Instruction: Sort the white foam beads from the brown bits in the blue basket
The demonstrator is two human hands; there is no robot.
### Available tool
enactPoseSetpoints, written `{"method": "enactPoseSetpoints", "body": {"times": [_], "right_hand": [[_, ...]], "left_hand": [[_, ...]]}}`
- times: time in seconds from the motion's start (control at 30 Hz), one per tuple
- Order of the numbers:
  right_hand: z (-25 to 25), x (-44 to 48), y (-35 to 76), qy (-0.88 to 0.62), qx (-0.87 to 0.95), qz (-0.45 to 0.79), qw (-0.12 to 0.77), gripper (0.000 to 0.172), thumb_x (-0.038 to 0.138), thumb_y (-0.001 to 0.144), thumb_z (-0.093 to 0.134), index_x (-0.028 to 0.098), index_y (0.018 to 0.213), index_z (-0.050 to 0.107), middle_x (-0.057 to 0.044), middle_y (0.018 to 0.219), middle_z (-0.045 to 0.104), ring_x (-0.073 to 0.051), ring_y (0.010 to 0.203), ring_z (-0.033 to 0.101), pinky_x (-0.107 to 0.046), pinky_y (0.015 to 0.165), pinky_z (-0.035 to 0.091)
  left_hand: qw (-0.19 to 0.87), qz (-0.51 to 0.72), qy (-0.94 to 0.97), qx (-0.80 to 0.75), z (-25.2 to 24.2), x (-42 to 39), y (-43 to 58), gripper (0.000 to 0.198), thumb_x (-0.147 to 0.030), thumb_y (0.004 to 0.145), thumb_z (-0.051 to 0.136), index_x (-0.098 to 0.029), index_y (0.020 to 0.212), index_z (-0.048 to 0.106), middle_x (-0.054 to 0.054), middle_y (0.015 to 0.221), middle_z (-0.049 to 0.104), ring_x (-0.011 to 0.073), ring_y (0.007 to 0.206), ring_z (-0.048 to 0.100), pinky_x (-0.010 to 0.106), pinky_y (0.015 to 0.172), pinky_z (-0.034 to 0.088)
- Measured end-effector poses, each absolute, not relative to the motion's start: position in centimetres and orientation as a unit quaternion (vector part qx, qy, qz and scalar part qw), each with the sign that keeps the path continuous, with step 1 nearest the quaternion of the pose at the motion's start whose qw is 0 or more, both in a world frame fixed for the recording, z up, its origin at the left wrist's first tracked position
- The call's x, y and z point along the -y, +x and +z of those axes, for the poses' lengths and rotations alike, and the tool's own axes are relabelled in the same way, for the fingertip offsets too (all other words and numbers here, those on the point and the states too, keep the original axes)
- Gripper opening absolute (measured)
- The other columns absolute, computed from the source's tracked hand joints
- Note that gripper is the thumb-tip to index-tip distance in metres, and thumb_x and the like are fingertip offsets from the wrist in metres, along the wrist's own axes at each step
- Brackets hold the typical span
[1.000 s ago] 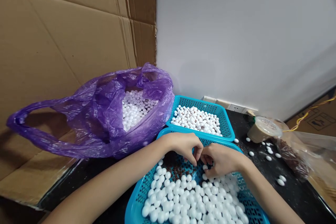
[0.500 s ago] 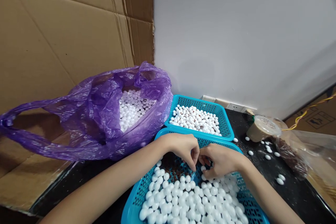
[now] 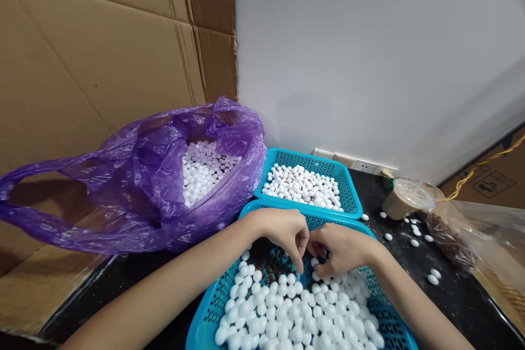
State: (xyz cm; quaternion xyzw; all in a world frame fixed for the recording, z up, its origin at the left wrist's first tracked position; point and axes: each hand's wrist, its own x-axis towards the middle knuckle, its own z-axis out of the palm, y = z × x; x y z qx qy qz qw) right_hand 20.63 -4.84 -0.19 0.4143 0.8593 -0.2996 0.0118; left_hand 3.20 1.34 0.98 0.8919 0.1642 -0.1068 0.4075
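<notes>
Small white balls (image 3: pixel 287 306) fill the near part of a blue plastic basket (image 3: pixel 200 306). Dark reddish-brown bits (image 3: pixel 273 268) lie at its far left, where the basket floor shows. Over the far part of this basket is my left hand (image 3: pixel 285 232), its fingers curled and one fingertip pointing down near the balls. My right hand (image 3: pixel 342 249) is close beside it, fingers bent in toward the thumb, with a white ball (image 3: pixel 314 262) by its fingertips. Whatever either hand pinches is hidden or too small to name.
Behind stands a second blue basket (image 3: pixel 350 191) of white balls mixed with brown bits. A purple plastic bag (image 3: pixel 159 175) with white balls is at left. Loose balls, a lidded tub (image 3: pixel 404 199) and a clear bag of brown bits (image 3: pixel 449 240) lie on the black tabletop (image 3: pixel 459 306).
My left fingertip has dipped slightly lower toward the balls. My right hand stays nearly in place. The whole view has shifted a little.
</notes>
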Motion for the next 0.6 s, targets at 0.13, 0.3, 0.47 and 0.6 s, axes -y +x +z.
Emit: {"method": "enactPoseSetpoints", "body": {"times": [0.13, 0.3, 0.47, 0.6], "right_hand": [[-0.1, 4.9, 20.6, 0.415, -0.859, -0.299, 0.012, 0.019, 0.031, 0.062, 0.066, 0.017, 0.072, 0.057, 0.003, 0.063, 0.057, -0.009, 0.052, 0.045, -0.020, 0.046, 0.030], [0.1, 4.9, 20.5, 0.408, -0.861, -0.304, 0.006, 0.015, 0.029, 0.063, 0.063, 0.017, 0.070, 0.056, 0.004, 0.061, 0.054, -0.008, 0.050, 0.043, -0.019, 0.046, 0.029], [0.2, 4.9, 20.3, 0.405, -0.864, -0.300, -0.001, 0.011, 0.024, 0.064, 0.060, 0.017, 0.062, 0.052, 0.005, 0.055, 0.049, -0.007, 0.048, 0.040, -0.019, 0.044, 0.026], [0.1, 4.8, 20.3, 0.411, -0.862, -0.298, -0.005, 0.011, 0.024, 0.064, 0.060, 0.016, 0.061, 0.052, 0.005, 0.054, 0.047, -0.007, 0.047, 0.039, -0.020, 0.043, 0.025]], "left_hand": [[0.440, -0.106, 0.878, -0.154, 0.4, -1.5, 3.1, 0.022, -0.037, 0.062, 0.074, -0.017, 0.065, 0.068, 0.000, 0.061, 0.066, 0.0110, 0.054, 0.058, 0.017, 0.048, 0.040], [0.457, -0.089, 0.873, -0.144, 0.3, -1.4, 3.0, 0.018, -0.034, 0.060, 0.076, -0.018, 0.063, 0.068, -0.002, 0.055, 0.063, 0.0102, 0.050, 0.056, 0.017, 0.045, 0.037], [0.466, -0.082, 0.872, -0.124, 1.0, -1.1, 3.1, 0.018, -0.030, 0.059, 0.077, -0.018, 0.061, 0.064, -0.004, 0.054, 0.060, 0.0098, 0.050, 0.055, 0.016, 0.045, 0.037], [0.477, -0.082, 0.867, -0.121, 1.3, -0.9, 3.1, 0.021, -0.030, 0.060, 0.077, -0.017, 0.058, 0.061, -0.004, 0.053, 0.059, 0.0099, 0.050, 0.054, 0.017, 0.045, 0.038]]}}
